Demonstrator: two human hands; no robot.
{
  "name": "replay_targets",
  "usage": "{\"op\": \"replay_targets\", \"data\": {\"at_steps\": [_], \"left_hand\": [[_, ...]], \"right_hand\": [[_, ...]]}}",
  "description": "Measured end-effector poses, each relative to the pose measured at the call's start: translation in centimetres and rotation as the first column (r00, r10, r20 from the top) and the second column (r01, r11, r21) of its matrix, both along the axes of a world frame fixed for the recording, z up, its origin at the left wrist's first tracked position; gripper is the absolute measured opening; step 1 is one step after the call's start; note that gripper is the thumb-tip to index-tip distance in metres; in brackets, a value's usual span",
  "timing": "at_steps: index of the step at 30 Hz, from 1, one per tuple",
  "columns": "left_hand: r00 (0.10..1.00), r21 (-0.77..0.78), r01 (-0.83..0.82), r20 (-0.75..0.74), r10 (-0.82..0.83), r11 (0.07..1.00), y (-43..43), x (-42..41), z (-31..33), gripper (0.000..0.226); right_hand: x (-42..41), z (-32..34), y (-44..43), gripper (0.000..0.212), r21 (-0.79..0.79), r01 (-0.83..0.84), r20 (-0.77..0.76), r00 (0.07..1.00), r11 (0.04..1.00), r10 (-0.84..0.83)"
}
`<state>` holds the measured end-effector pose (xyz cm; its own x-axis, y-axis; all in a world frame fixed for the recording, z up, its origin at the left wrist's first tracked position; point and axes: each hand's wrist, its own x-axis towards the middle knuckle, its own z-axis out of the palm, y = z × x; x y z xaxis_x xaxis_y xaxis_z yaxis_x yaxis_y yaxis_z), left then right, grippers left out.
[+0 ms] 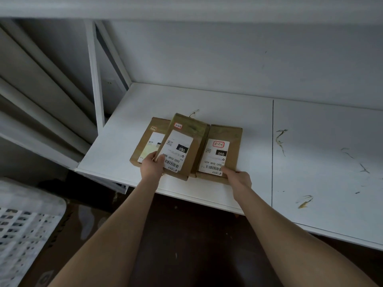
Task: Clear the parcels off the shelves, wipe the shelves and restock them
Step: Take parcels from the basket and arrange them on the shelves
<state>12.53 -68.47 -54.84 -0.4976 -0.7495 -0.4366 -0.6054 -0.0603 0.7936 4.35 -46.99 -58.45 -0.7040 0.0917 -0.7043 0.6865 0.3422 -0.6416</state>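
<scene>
Three brown cardboard parcels with white labels lie together on the white shelf (pixel 116 141). The middle parcel (pixel 184 137) is tilted and overlaps the left parcel (pixel 145 139). My left hand (pixel 152 165) grips the near left corner of the middle parcel, thumb on its label. The right parcel (pixel 226 137) lies flat beside it. My right hand (pixel 238 179) holds that parcel's near edge, with a finger on top of the label.
The shelf board carries scuff marks (pixel 280 139) and a seam line (pixel 272 154) to the right. A white upright post (pixel 96 79) stands at the shelf's left end. A white perforated plastic crate (pixel 22 228) sits at the lower left above a dark floor.
</scene>
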Motion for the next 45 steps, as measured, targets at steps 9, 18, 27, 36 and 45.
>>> {"op": "replay_targets", "data": {"at_steps": [9,18,27,36,45], "left_hand": [[0.988,0.362,-0.152,0.023,0.155,0.92,2.2,4.6,4.5,0.009],[0.947,0.454,-0.264,-0.045,0.318,0.851,1.9,13.4,16.4,0.022],[0.845,0.473,-0.432,-0.085,0.528,0.768,1.6,26.0,25.3,0.033],[0.722,0.476,-0.526,-0.188,0.666,0.705,-0.3,35.6,31.2,0.03],[0.627,0.442,-0.591,-0.274,0.729,0.675,-6.8,46.2,33.4,0.028]], "right_hand": [[2.2,6.1,2.7,0.041,-0.114,0.13,0.116,0.986,0.985,-0.117],[8.3,18.7,1.9,0.041,-0.219,-0.051,0.101,0.992,0.974,0.075],[14.6,27.7,-2.0,0.034,-0.272,-0.387,0.031,0.912,0.881,0.41],[20.2,33.0,-8.9,0.016,-0.34,-0.607,-0.048,0.774,0.719,0.631],[28.6,35.9,-19.4,0.03,-0.344,-0.728,-0.08,0.652,0.593,0.754]]}}
